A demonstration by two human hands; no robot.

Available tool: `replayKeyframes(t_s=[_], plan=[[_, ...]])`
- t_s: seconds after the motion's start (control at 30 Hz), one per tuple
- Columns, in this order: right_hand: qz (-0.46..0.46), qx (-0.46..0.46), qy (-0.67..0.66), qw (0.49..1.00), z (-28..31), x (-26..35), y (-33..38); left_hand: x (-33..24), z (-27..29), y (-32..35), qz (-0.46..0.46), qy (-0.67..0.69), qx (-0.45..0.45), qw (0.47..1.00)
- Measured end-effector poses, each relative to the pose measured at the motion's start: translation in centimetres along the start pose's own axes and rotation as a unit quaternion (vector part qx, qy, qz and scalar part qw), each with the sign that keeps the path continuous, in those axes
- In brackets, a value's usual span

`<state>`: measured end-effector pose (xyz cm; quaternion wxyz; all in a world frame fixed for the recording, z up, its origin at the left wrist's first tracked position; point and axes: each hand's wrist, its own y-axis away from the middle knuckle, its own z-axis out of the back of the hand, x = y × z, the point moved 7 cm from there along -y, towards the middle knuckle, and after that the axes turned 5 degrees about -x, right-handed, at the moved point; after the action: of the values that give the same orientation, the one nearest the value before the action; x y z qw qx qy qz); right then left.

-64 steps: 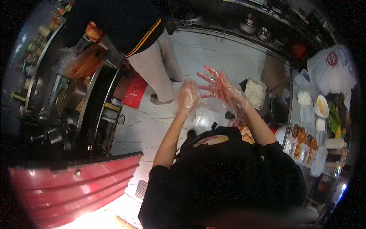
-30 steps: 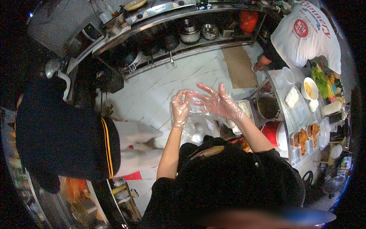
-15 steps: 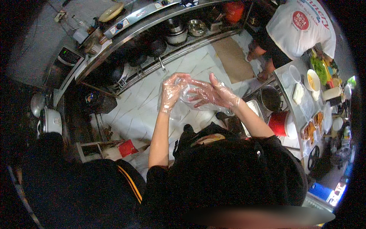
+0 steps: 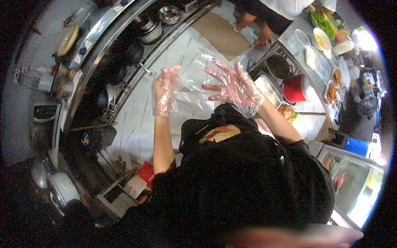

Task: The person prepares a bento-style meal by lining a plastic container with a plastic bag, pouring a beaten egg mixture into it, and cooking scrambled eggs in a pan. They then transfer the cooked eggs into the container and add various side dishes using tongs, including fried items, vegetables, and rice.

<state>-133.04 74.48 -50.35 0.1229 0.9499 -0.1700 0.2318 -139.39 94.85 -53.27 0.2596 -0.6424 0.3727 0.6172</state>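
Both hands wear clear, crinkled plastic gloves and are raised above the tiled floor. My left hand (image 4: 164, 89) is upright, its fingers curled closed at the edge of a loose sheet of clear plastic. That plastic (image 4: 191, 94) spans the gap to the other hand and looks like slack glove film; where it begins and ends is hard to make out. My right hand (image 4: 235, 86) is open, with its fingers spread and pointing left. Its plastic glove (image 4: 253, 103) flares loosely around the wrist, and a flap of film rises beyond the fingertips.
A steel counter (image 4: 287, 39) on the right bears tubs, greens and fried food. Below stand a dark pot (image 4: 278, 66) and a red bucket (image 4: 294, 89). A stove bench (image 4: 103, 33) runs along the left. Another person's legs (image 4: 264, 20) are at the far side.
My hands have drawn apart, and the film between them has spread out. My right hand's fingers are spread wider. The view has turned, bringing a glass-fronted case into sight at lower right.
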Motion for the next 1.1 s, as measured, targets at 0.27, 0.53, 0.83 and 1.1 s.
replayKeyframes(t_s=[0.27,0.53,0.83,1.1], plan=[[0.033,-0.024,0.021,0.999,-0.7,0.4,0.6,-0.7,-9.0,0.1,-0.145,-0.038,0.011,0.989],[0.043,-0.099,0.063,0.992,3.6,-0.1,8.4,-3.6,-9.5,-0.2,-0.203,-0.060,-0.057,0.976],[0.122,-0.244,0.278,0.921,4.5,5.1,8.7,-4.2,-19.3,5.4,-0.219,-0.143,0.335,0.905],[0.163,-0.382,0.447,0.793,10.7,7.4,14.0,6.2,-17.3,6.7,0.023,-0.315,0.553,0.771]])
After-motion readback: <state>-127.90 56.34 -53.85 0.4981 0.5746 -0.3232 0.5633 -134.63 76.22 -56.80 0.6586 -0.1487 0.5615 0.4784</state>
